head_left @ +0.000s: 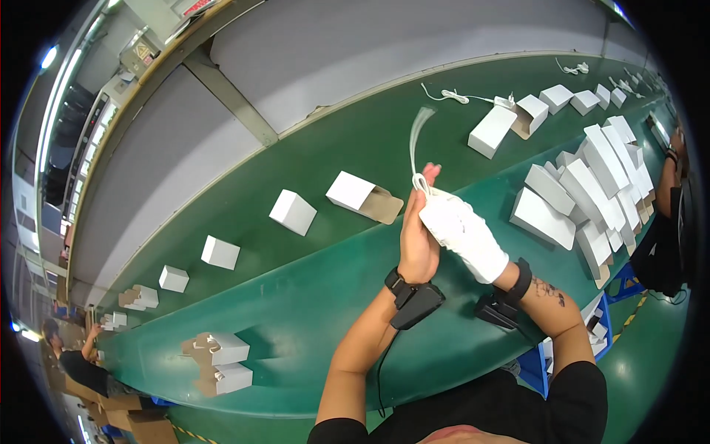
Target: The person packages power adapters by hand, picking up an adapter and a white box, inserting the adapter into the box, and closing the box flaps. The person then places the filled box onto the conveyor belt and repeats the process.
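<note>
A small coiled white cable [420,182] is pinched between my two hands above the green work surface. Its loose end sticks upward and is smeared by motion. My left hand [418,248] is bare and presses against the coil from the left. My right hand [464,235] wears a white glove and holds the coil from the right; its fingertips are partly hidden. Just left of the hands, an open white box [352,191] lies on its side with a brown inner flap facing them.
White boxes [293,212] lie spaced along the far green strip. Stacked white boxes [592,185] stand at right, and two open boxes [232,377] at near left. Another white cable [455,96] lies at the back. Co-workers [85,366] are at both ends; blue bins [534,371] stand below right.
</note>
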`<state>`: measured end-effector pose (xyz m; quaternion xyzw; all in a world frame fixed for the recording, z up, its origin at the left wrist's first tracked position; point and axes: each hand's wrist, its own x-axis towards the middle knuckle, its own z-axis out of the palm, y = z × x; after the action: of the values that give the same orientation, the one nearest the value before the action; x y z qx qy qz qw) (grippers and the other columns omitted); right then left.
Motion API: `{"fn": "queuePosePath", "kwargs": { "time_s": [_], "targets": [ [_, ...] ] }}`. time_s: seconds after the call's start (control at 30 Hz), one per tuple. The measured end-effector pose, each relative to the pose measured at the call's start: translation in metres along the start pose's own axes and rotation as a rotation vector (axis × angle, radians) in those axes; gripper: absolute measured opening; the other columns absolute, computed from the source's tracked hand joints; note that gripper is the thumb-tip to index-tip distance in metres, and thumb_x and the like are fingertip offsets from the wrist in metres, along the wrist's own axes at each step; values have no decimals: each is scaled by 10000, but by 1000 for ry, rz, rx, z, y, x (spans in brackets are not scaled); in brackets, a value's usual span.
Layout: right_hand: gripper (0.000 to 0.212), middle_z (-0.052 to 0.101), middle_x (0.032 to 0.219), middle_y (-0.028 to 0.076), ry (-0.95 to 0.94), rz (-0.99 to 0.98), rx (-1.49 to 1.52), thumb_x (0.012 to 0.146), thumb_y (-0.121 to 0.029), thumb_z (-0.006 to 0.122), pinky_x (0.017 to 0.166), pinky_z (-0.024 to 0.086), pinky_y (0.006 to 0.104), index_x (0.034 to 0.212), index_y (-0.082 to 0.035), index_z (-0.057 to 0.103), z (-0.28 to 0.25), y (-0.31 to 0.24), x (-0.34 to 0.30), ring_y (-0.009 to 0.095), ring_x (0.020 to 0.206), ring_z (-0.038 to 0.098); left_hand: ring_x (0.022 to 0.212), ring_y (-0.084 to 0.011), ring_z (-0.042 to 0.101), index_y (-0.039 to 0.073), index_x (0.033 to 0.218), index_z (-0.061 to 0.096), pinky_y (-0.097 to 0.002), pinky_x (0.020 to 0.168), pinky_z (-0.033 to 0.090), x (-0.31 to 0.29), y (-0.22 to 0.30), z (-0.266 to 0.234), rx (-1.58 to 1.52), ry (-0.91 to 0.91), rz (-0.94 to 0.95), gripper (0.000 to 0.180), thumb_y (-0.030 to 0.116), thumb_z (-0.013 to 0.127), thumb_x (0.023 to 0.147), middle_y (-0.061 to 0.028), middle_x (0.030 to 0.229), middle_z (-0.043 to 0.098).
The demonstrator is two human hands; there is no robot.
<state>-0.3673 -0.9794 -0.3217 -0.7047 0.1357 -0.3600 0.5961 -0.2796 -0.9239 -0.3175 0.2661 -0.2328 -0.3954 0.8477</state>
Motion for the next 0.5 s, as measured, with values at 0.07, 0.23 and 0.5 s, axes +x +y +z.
{"fn": "queuePosePath", "kwargs": {
  "time_s": [0.07,0.23,0.5],
  "targets": [
    [324,595,1036,63,-35,18,-85,855,-205,672,709,472,246,1112,-46,554,-1,-4,3,116,787,590,1284,-255,410,61,1438,304,-344,1051,340,1,1,1,27,36,-41,512,199,473,976,-115,1380,448],
    [387,556,1122,113,-146,350,197,878,-276,660,734,505,272,1164,-52,526,-62,-13,6,115,810,597,1382,-302,262,185,1460,287,-478,1088,267,48,77,-53,1815,-452,228,860,129,721,720,-148,1471,322],
    [576,566,1121,152,-423,684,714,887,-463,591,716,567,285,1236,-21,468,-77,-54,-32,155,827,622,1377,-371,265,293,1455,271,-611,1086,214,84,122,-113,2344,-719,-192,1168,161,875,464,-127,1437,386]
  ]
}}
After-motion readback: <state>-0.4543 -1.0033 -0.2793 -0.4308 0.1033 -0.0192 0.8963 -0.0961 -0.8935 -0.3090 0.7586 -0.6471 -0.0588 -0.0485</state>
